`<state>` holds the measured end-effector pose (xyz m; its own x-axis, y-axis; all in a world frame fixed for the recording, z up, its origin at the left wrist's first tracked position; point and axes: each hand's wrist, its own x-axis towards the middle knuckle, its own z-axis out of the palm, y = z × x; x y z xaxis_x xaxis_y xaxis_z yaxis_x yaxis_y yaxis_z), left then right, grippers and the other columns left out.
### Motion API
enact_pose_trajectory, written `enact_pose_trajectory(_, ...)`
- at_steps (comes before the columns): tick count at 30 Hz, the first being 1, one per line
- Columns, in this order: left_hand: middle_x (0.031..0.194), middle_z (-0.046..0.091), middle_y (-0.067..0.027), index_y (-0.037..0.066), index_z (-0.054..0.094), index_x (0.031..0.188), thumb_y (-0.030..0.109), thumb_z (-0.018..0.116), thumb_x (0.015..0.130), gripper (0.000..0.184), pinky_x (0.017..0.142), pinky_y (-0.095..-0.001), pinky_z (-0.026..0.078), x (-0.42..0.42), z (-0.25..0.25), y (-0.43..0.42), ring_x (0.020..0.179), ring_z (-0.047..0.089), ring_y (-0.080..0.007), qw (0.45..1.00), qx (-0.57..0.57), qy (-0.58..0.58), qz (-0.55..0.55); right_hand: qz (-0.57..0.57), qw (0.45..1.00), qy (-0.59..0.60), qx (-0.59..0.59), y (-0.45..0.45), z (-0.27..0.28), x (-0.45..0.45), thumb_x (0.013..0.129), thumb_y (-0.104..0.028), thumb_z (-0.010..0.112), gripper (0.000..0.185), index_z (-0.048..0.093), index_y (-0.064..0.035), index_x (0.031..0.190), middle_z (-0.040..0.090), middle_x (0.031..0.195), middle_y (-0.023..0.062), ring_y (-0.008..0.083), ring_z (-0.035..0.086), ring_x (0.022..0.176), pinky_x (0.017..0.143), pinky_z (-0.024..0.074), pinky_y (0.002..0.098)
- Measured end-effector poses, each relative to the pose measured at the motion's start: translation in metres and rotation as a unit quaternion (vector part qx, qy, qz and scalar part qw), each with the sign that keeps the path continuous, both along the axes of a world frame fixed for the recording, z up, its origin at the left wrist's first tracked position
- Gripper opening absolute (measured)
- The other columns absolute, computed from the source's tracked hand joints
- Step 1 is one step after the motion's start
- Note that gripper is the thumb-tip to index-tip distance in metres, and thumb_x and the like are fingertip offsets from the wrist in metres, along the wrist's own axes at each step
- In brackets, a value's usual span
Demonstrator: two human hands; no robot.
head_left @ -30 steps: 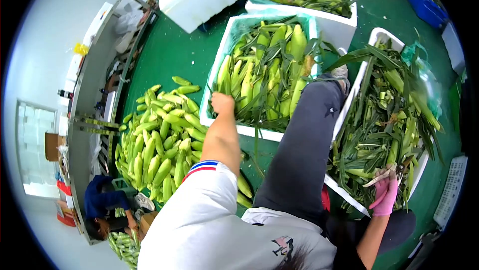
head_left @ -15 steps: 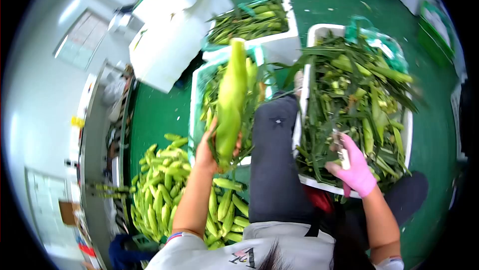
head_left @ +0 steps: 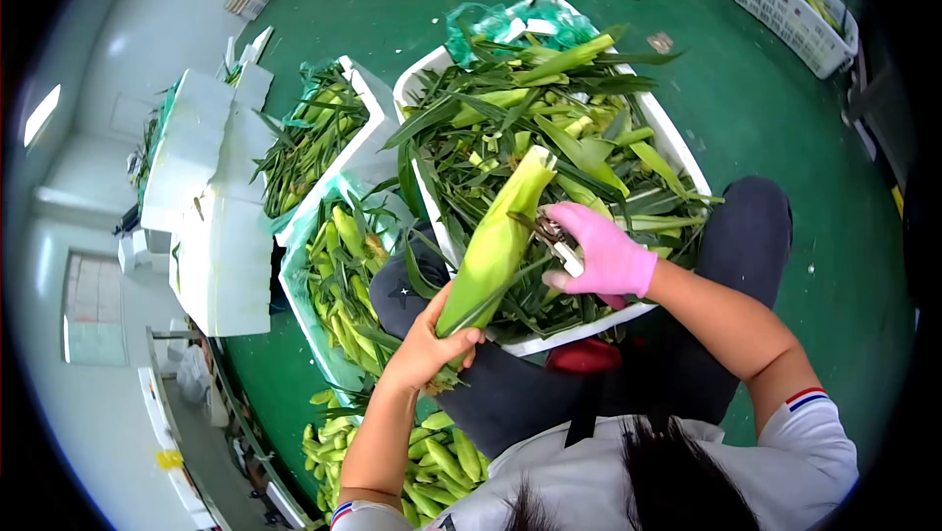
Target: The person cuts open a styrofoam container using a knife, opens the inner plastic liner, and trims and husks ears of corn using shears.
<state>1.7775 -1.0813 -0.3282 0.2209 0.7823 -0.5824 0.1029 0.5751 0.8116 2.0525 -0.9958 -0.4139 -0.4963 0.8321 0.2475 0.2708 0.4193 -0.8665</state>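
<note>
My left hand (head_left: 422, 349) is closed around the lower end of an ear of corn (head_left: 496, 246) in its green husk, tilted up and to the right. My right hand (head_left: 610, 254), in a pink glove, grips pruning shears (head_left: 561, 244) with a white handle. The metal jaws are beside the upper part of the ear; whether they touch the husk I cannot tell. Beneath the hands stands a white foam box (head_left: 677, 143) heaped with cut leaves and husk pieces.
Left of my knee, a lined foam box (head_left: 306, 300) holds ears of corn. Trimmed ears (head_left: 442, 467) lie piled on the floor below. Another corn box (head_left: 378, 124) and white foam panels (head_left: 221, 246) stand further left. A white basket (head_left: 785, 6) is at the far right.
The view has turned to the right. The corn has come over to the leaf-filled box, and my right hand has brought the shears up beside it.
</note>
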Motion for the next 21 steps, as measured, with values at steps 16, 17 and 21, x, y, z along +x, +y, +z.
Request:
enact_pose_trajectory(16,0.113,0.065,-0.0091,0.016,0.053,0.133,0.005,0.08,0.061,0.077,0.082,-0.0402,0.053,0.006,0.08,0.116,0.093,0.065,-0.0323,0.706,0.357,0.482,-0.376,-0.228,0.962,-0.085,-0.126,0.032,0.07,0.054,0.079,-0.022,0.076,0.035,0.059,-0.0017,0.103,0.065,0.084,0.0101,0.0216,0.065,0.074,0.073,0.0535,0.0352)
enact_pose_trajectory(17,0.112,0.065,-0.0083,0.019,0.055,0.132,0.005,0.08,0.059,0.078,0.08,-0.0408,0.053,0.017,0.093,0.122,0.092,0.065,-0.0336,0.653,0.383,0.504,-0.416,-0.216,0.953,-0.186,-0.105,0.035,0.075,0.055,0.078,-0.024,0.078,0.041,0.058,-0.0016,0.106,0.065,0.088,0.0111,0.0226,0.065,0.078,0.076,0.0534,0.0356)
enact_pose_trajectory(21,0.11,0.065,-0.0039,0.021,0.058,0.132,0.007,0.08,0.058,0.078,0.083,-0.0434,0.051,0.049,0.115,0.142,0.093,0.064,-0.0277,0.549,0.48,0.465,-0.502,0.045,0.965,0.106,-0.237,0.028,0.027,0.038,0.07,-0.025,0.085,0.067,0.052,-0.0031,0.124,0.064,0.106,0.0124,0.0198,0.063,0.095,0.085,0.0519,0.0339)
